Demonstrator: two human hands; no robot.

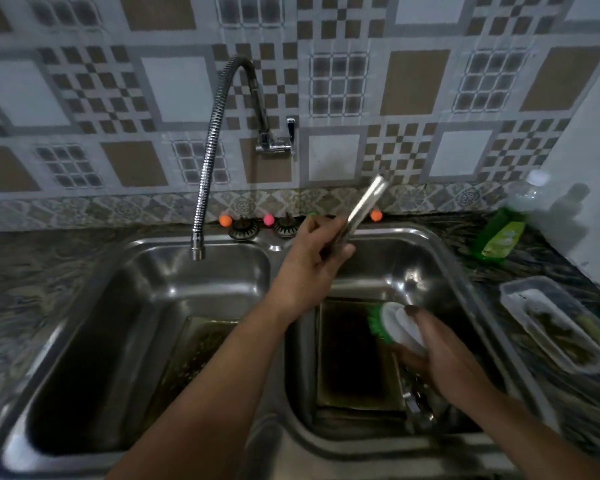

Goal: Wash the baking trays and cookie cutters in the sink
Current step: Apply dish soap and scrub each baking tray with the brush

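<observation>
My left hand [312, 261] grips a thin shiny metal piece [366, 206], blurred, tilted up over the back rim between the two basins; it looks like a cookie cutter or small tray seen edge-on. My right hand [444, 362] holds a white scrub brush with green bristles [392, 323] low in the right basin. A dark baking tray [350, 368] lies flat on the right basin's floor under the brush. Another dark tray [201, 344] lies in the left basin. A few small metal pieces [416, 403] sit beside my right wrist.
The double steel sink [281, 434] fills the view. A flexible faucet [208, 150] hangs over the left basin, no water running. On the right counter stand a green dish-soap bottle [501, 233] and a clear plastic container [555, 323]. Two drain strainers [243, 230] sit at the back rim.
</observation>
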